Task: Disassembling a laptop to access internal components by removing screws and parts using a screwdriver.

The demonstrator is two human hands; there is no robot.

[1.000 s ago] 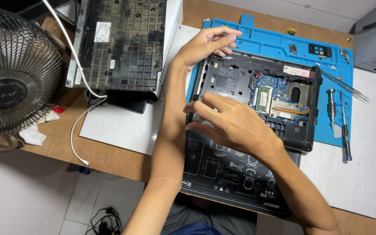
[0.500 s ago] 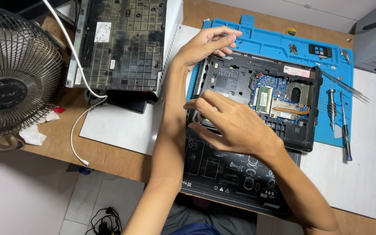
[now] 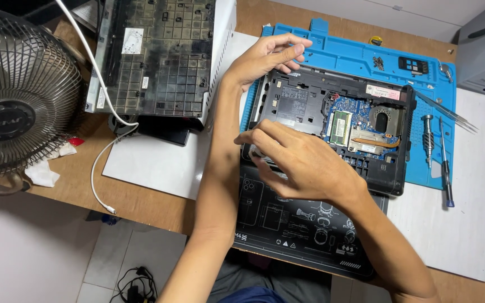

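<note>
An opened black laptop base [image 3: 391, 174] lies on a blue repair mat [image 3: 355, 56], with its blue circuit board, memory module and round cooler exposed. My left hand [image 3: 265, 56] grips the base's far left corner, thumb and fingers curled over the edge. At the near left edge my right hand [image 3: 304, 165] rests on the base, fingers bent and pinching the rim. What is under its fingertips is hidden.
A black printed mat [image 3: 287, 224] lies in front of the base. A dusty black cover [image 3: 158, 56] stands on a white box at the back left, beside a metal fan [image 3: 12, 112] and a white cable [image 3: 99, 157]. Screwdrivers [image 3: 446, 174] and tweezers [image 3: 444, 112] lie at the right.
My right hand's fingers have shifted slightly along the near left edge of the base. My left hand has kept its hold on the far corner.
</note>
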